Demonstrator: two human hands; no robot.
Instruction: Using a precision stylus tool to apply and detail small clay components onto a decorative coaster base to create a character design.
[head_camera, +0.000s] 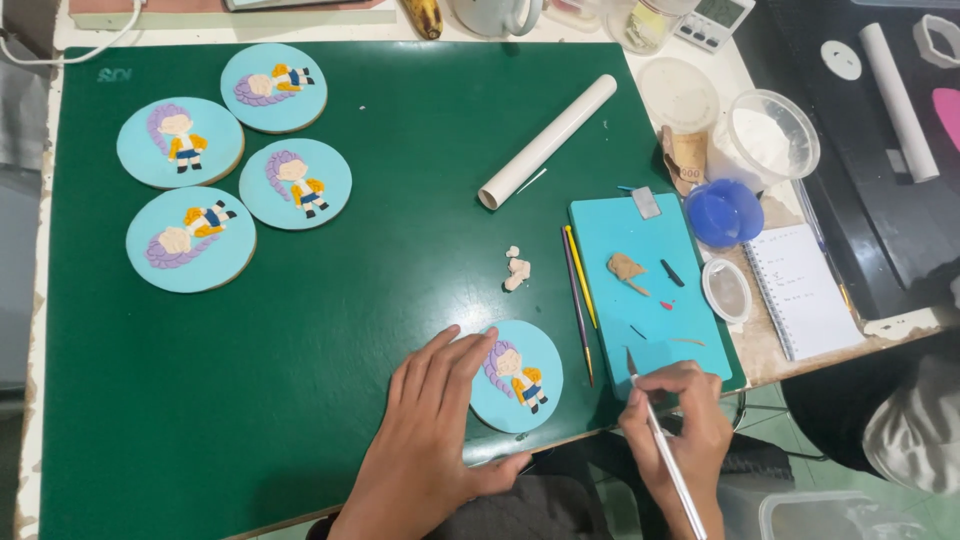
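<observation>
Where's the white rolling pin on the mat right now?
In the head view the white rolling pin lies diagonally on the green mat, upper right of centre, above the turquoise board and left of the clear tub.

- Four finished blue discs (180, 142) are lying at the green mat's (300, 350) far-left corner.
- A white roller (548, 141) is lying diagonally.
- A spiral notebook (800, 289) is resting beside the blue lid (725, 212).

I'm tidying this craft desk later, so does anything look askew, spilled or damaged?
Nothing looks spilled or broken. Loose beige clay scraps lie on the green mat, and the white tube lies diagonally. The left hand steadies a decorated blue disc; the right hand holds a thin tool.
</observation>
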